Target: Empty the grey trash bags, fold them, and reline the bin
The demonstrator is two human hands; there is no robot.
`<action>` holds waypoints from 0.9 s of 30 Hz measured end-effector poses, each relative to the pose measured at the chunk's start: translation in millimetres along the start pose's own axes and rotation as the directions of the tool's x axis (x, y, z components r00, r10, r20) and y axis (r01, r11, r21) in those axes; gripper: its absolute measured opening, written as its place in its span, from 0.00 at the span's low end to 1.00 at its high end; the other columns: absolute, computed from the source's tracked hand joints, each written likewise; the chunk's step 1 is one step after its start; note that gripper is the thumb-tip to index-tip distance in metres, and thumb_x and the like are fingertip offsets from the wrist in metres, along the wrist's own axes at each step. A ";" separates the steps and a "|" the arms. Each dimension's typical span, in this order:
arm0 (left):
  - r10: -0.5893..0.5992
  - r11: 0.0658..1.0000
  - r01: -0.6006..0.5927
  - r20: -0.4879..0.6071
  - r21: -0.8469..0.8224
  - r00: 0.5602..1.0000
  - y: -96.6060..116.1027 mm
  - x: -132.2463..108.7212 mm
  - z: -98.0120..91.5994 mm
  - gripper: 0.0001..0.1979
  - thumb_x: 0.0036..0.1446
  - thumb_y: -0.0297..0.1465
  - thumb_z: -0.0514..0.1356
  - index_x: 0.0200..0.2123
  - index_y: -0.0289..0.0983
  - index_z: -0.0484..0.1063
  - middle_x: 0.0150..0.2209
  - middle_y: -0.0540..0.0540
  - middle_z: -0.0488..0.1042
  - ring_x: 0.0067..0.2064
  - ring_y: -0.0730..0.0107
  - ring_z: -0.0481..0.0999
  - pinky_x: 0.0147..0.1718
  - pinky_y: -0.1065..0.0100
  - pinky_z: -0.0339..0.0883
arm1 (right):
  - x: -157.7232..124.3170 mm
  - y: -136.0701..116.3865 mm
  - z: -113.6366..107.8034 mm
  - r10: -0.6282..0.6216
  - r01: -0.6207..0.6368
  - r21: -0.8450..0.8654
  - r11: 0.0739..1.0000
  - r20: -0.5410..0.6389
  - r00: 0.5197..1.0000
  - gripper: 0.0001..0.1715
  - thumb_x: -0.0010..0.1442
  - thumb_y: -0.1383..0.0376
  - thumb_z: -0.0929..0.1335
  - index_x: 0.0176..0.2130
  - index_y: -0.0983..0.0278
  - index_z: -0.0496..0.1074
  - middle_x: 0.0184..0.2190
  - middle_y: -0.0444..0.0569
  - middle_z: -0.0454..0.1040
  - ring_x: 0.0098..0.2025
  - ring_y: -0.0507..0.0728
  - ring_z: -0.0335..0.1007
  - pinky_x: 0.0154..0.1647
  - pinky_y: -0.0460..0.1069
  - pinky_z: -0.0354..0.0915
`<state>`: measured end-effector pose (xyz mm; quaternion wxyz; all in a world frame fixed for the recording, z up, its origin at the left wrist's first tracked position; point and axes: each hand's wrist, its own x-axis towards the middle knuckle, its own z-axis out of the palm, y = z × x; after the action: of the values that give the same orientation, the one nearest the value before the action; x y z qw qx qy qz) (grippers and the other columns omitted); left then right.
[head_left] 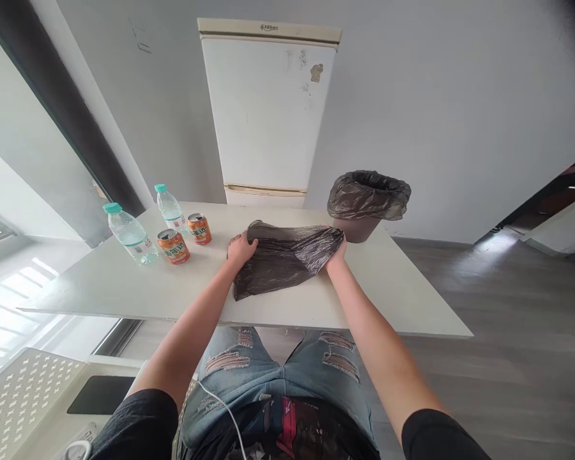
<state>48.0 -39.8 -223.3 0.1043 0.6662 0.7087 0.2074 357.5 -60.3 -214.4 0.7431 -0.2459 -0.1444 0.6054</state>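
Observation:
A thin black plastic garbage bag [282,259] lies partly spread over the white table, wrinkled and see-through in places. At its left edge, my left hand [242,249] grips the plastic with the thumb on top. My right hand [336,254] holds the bunched right end, which hides most of its fingers. Just behind that end stands a brownish trash bin [359,229], lined with another black bag [368,197] folded over its rim.
On the table's [201,281] left stand two clear bottles with green caps, one nearer [130,235] and one farther [171,209], beside two orange cans [173,246]. A white refrigerator [268,115] is behind the table. A white perforated chair or basket [33,390] is at lower left.

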 end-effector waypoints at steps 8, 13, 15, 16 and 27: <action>0.073 0.995 -0.073 0.001 -0.064 0.997 10.3 -3.3 3.7 0.27 0.69 0.40 0.56 0.68 0.36 0.71 0.61 0.36 0.80 0.66 0.45 0.76 0.66 0.53 0.67 | 10.1 -23.3 -15.1 -0.023 0.021 -0.079 0.997 -0.032 0.999 0.33 0.74 0.46 0.51 0.41 0.57 0.75 0.42 0.50 0.84 0.44 0.61 0.83 0.59 0.66 0.76; 0.100 0.991 -0.098 0.017 -0.096 0.995 17.1 -10.9 8.1 0.26 0.69 0.40 0.57 0.67 0.37 0.71 0.62 0.36 0.79 0.64 0.47 0.77 0.62 0.55 0.71 | 13.7 -30.2 -14.3 -0.068 0.066 -0.056 0.996 -0.036 0.997 0.32 0.73 0.46 0.51 0.39 0.56 0.74 0.42 0.50 0.84 0.45 0.61 0.83 0.60 0.63 0.76; 0.088 0.995 -0.090 -0.031 -0.046 0.996 17.4 -14.3 5.2 0.26 0.70 0.39 0.56 0.66 0.35 0.72 0.61 0.33 0.79 0.65 0.43 0.75 0.64 0.51 0.69 | 14.3 -33.8 -14.5 -0.089 0.087 -0.082 0.993 -0.024 0.996 0.31 0.73 0.45 0.52 0.40 0.56 0.75 0.43 0.49 0.84 0.46 0.61 0.83 0.60 0.64 0.76; 0.091 0.996 -0.091 -0.077 -0.007 0.993 17.5 -16.1 3.5 0.26 0.70 0.39 0.56 0.66 0.34 0.72 0.62 0.31 0.77 0.67 0.41 0.73 0.65 0.48 0.67 | 14.2 -35.2 -14.3 -0.096 0.093 -0.093 0.991 -0.024 0.995 0.32 0.73 0.45 0.52 0.42 0.57 0.75 0.44 0.50 0.84 0.46 0.61 0.83 0.60 0.64 0.76; 0.520 0.831 -0.554 0.283 0.051 0.806 29.7 -31.6 25.6 0.33 0.76 0.48 0.47 0.77 0.42 0.59 0.80 0.39 0.53 0.81 0.40 0.49 0.76 0.34 0.43 | -0.5 -30.2 8.4 -0.143 0.145 -0.171 0.974 0.025 0.989 0.34 0.74 0.42 0.55 0.56 0.55 0.78 0.65 0.50 0.77 0.59 0.61 0.78 0.62 0.63 0.75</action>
<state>88.4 -66.2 -237.4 0.0883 0.8661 0.4831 0.0932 378.2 -63.5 -191.1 0.7599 -0.2946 -0.2183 0.5367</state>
